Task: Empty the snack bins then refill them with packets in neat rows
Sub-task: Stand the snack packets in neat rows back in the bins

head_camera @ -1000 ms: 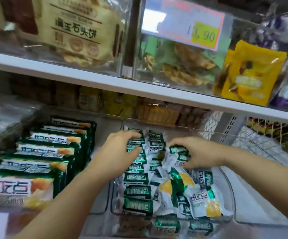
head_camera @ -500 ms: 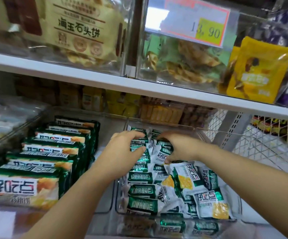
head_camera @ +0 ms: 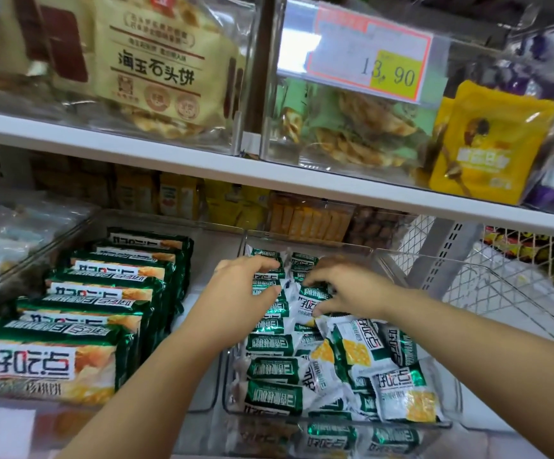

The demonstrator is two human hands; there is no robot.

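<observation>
Snack bin [head_camera: 380, 257] holds green-and-white packets [head_camera: 404, 392]. At its 12 o'clock end the left hand [head_camera: 239, 293] clasps the stacked row [head_camera: 269, 346]; the right hand [head_camera: 355, 289] pinches a loose packet [head_camera: 308, 301].

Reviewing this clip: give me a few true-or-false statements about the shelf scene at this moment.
1. The left hand and right hand are both in the middle bin, on its packets. True.
2. The packs in the left bin lie in a jumbled heap. False: the packs stand in a neat row.
3. The price tag reads 13.90. True.
4. The yellow pouch lies in the middle bin. False: the yellow pouch is on the upper shelf.
</observation>
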